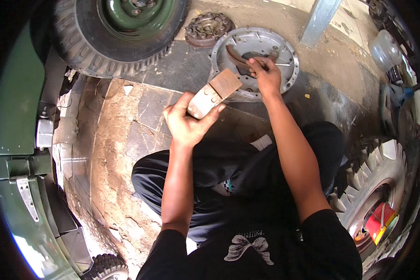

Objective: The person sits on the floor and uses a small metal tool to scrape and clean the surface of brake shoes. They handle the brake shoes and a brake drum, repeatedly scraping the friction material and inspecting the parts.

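My left hand [186, 121] is closed round a brake shoe [213, 95], a pale metal piece with round rivet marks and a brown lining at its upper end. It is tilted up to the right in front of me. Farther off, my right hand [265, 77] pinches a curved brown strip [238, 58] like a brake lining, its fingers covering part of it. A thin pale stick [282, 64] shows beside those fingers; whether I hold it cannot be told. Beneath lies a round grey metal housing [291, 79] with holes round its rim.
A rusty bolted hub part [207, 28] lies beyond the housing. A large tyre on a green wheel [112, 60] stands far left, a green vehicle body [16, 112] at left. At right are another tyre [354, 200], a red-yellow can [380, 224] and a clear plastic bottle [385, 49]. A metal post [319, 23] rises behind.
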Available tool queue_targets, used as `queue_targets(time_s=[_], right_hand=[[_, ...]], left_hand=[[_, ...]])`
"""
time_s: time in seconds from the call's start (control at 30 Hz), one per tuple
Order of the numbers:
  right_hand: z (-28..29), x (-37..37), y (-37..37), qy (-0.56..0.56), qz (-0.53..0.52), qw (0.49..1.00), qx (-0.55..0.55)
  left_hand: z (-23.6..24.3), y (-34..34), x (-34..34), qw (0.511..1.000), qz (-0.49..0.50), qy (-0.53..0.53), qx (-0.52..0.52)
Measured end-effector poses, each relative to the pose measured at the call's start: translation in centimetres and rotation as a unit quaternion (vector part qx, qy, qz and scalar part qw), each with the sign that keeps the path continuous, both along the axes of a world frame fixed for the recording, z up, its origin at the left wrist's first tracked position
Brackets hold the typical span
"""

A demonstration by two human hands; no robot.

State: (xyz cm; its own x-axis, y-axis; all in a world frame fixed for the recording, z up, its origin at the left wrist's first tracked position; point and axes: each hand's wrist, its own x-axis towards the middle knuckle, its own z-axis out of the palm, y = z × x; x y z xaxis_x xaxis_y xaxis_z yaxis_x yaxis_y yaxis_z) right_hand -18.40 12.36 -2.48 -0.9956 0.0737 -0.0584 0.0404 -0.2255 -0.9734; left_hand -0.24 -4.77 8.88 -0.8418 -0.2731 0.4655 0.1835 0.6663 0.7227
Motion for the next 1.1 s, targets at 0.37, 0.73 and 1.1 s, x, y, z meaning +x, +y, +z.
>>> queue_targets(time_s=[0.37,0.73,1.1], right_hand=[[0.4,-0.2,-0.3,-0.015,0.025,0.999,0.027],[0.6,-0.1,-0.5,-0.017,0.043,0.998,0.046],[1.1,0.2,-0.8,0.005,0.071,0.997,-0.002]], left_hand=[[1.8,-0.4,0.5,0.997,-0.019,0.069,0.036],[0.2,-1.2,-1.0,0.993,0.016,0.096,0.06],[-1.0,-1.2,-1.4,0.904,-0.066,0.098,0.411]])
